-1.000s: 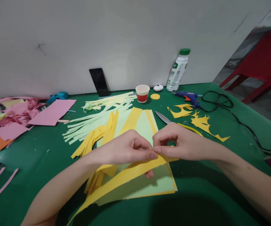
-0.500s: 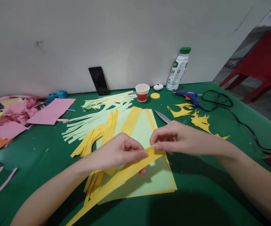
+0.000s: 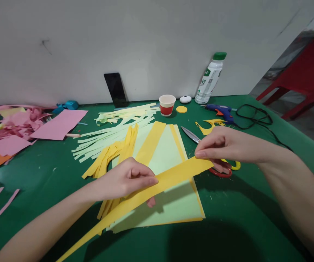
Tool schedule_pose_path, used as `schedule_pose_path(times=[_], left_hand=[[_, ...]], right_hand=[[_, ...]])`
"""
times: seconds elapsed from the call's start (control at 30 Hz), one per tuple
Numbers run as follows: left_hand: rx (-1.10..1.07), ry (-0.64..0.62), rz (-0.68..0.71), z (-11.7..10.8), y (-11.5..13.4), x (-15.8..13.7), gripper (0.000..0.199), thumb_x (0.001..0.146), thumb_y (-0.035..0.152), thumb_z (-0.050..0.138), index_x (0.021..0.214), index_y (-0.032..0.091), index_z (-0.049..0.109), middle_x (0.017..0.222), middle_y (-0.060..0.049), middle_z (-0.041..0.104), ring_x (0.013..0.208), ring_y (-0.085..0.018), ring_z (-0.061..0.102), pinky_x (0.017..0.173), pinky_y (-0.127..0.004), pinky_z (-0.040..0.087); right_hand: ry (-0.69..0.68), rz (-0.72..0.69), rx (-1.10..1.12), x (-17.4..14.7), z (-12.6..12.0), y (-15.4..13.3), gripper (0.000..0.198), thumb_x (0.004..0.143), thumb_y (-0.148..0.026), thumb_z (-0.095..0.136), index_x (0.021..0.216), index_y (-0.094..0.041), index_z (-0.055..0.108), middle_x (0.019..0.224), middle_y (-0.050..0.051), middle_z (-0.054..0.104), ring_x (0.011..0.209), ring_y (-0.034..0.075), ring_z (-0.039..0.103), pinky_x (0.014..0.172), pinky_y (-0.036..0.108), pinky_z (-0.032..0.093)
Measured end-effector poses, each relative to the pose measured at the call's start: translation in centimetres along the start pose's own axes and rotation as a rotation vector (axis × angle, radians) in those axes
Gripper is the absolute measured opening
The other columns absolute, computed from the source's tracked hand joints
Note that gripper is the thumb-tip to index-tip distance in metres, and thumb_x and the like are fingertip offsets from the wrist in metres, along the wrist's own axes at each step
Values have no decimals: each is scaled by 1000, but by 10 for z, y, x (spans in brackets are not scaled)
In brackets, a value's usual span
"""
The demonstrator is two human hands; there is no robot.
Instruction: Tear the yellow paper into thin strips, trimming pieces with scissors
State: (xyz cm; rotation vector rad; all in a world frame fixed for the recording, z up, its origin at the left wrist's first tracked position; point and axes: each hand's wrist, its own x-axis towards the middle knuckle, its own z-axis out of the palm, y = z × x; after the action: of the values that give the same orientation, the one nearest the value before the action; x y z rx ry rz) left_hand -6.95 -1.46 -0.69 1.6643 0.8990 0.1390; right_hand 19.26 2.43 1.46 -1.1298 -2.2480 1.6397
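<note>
A long yellow paper strip (image 3: 173,176) runs slantwise between my hands, held above the light green paper sheets (image 3: 173,207). My left hand (image 3: 135,178) pinches it near the middle, thumb on top. At its right end my right hand (image 3: 217,147) grips the upper edge between thumb and fingers. The strip's lower end trails off the bottom of the view. Behind my right hand lie scissors (image 3: 191,134) with red and yellow handles, partly covered. Another yellow strip (image 3: 151,142) rests flat on the green sheets. Cut yellow fringe (image 3: 105,158) lies left of them.
Pale green fringed strips (image 3: 91,145) lie farther back, near a paper cup (image 3: 167,105) and a leaning phone (image 3: 115,89). A bottle (image 3: 210,78), a glue gun (image 3: 221,112) with its cord and yellow scraps (image 3: 210,126) are at right. Pink paper (image 3: 60,124) is heaped left.
My hands have drawn apart along the yellow strip. The right hand has moved right and up, the left slightly left, so a longer stretch shows between them. The scissor handles now show.
</note>
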Motion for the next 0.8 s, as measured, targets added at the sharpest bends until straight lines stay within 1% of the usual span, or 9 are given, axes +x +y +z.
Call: schedule_pose_path(times=[0.1,0.2,0.3,0.37,0.43,0.5,0.6,0.67,0.8], left_hand=[[18,-20,3,1,0,1,42,89,40,41,69,11,63,49,1,53,38,-5,17,36,-22,13],[55,-18,-30,2,3,3,38,87,38,44,65,12,60,43,5,38,38,-5,17,36,-22,13],[112,-19,-60,5,4,8,37,85,36,46,54,14,46,44,7,25,38,-5,18,37,-21,14],[160,-34,-44,9,3,12,37,85,34,43,53,16,38,46,7,23,40,-5,20,37,-21,16],[200,-68,-7,14,2,17,36,86,32,40,54,16,34,47,6,24,41,-5,21,38,-20,17],[225,-106,19,17,2,20,36,87,32,38,54,16,32,46,6,23,40,-5,21,37,-21,17],[251,-128,45,20,4,23,37,87,30,38,53,16,29,45,7,22,40,-5,19,36,-21,15],[263,-120,80,19,5,22,37,86,27,39,53,16,28,46,7,20,41,-5,18,37,-20,16],[238,-125,78,14,2,16,36,86,27,40,54,16,30,47,7,21,43,-5,19,40,-21,19]], right_hand=[[-8,7,-87,4,-1,3,38,84,-38,48,53,-17,44,43,-3,49,39,8,46,41,20,37],[71,-35,-306,7,2,2,26,82,-37,51,68,-17,59,65,0,61,60,11,56,54,23,40],[59,-41,-429,9,15,-1,28,85,-40,45,85,-20,65,83,2,66,71,13,57,60,24,40],[-13,-52,-437,11,28,-4,33,86,-41,42,82,-19,65,79,2,64,67,12,55,56,24,38],[-97,-61,-434,14,42,-7,34,87,-40,41,73,-17,62,64,0,57,56,9,47,49,23,32],[-162,-53,-416,17,52,-9,37,87,-38,39,61,-16,51,52,-4,39,47,7,34,45,22,25],[-203,-39,-373,20,58,-12,39,87,-30,39,51,-17,29,52,-6,18,45,5,20,44,23,19],[-213,-23,-361,20,56,-13,40,84,-26,41,51,-17,21,52,-6,13,45,5,15,43,23,16],[-218,-33,-358,16,44,-12,39,82,-22,42,49,-18,22,49,-6,17,45,6,16,44,24,16]])
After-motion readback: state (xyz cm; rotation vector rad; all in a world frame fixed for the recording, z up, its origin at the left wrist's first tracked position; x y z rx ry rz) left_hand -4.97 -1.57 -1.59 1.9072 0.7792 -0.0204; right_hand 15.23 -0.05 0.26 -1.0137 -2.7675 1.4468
